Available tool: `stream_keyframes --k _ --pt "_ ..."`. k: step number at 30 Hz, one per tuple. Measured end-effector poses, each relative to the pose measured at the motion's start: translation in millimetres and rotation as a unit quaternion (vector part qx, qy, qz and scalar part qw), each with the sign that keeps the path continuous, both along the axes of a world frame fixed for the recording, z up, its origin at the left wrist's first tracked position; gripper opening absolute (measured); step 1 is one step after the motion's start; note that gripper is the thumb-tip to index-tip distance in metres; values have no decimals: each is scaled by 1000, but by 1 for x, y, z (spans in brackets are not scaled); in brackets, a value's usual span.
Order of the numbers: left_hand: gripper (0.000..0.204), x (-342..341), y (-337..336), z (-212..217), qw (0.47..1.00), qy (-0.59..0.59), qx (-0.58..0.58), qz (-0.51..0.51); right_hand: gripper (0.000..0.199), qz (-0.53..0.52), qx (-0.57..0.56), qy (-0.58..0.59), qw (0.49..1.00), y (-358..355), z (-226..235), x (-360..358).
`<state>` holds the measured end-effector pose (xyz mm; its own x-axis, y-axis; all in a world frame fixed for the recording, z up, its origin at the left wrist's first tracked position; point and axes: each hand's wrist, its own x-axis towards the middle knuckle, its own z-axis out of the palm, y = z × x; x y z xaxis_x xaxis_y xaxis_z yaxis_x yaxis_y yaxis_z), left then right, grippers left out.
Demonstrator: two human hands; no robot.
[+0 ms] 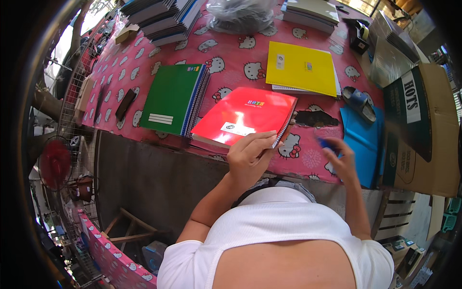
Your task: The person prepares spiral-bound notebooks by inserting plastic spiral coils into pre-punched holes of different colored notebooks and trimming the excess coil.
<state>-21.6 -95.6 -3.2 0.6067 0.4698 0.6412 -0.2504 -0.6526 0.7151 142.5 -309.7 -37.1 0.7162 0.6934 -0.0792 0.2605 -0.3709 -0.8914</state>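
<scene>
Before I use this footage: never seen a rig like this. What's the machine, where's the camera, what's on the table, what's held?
There is no machine: these are a person's two bare hands. The single picture comes from a wide fisheye camera worn on the head, looking down, so straight edges bend. The white ribbed top is the wearer's own.

The left hand is on the near right corner of a glossy red spiral-bound notebook. The right hand, blurred, holds a small blue object, too unclear to identify.

Also on the pink cat-patterned table cover lie green spiral-bound notebooks and a yellow spiral-bound notebook.
</scene>
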Motion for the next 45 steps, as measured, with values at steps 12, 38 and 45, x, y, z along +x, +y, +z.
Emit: stream_keyframes --k 12,38,45 --pt "24 -15 50 38 994 14 45 94 66 316 118 -388 858 173 93 -12" --pt "82 -131 334 -101 706 -174 -418 545 45 108 120 -318 934 463 -75 -26" --pt "54 -169 337 -100 698 -253 -400 538 60 302 50 -387 870 391 -25 34"
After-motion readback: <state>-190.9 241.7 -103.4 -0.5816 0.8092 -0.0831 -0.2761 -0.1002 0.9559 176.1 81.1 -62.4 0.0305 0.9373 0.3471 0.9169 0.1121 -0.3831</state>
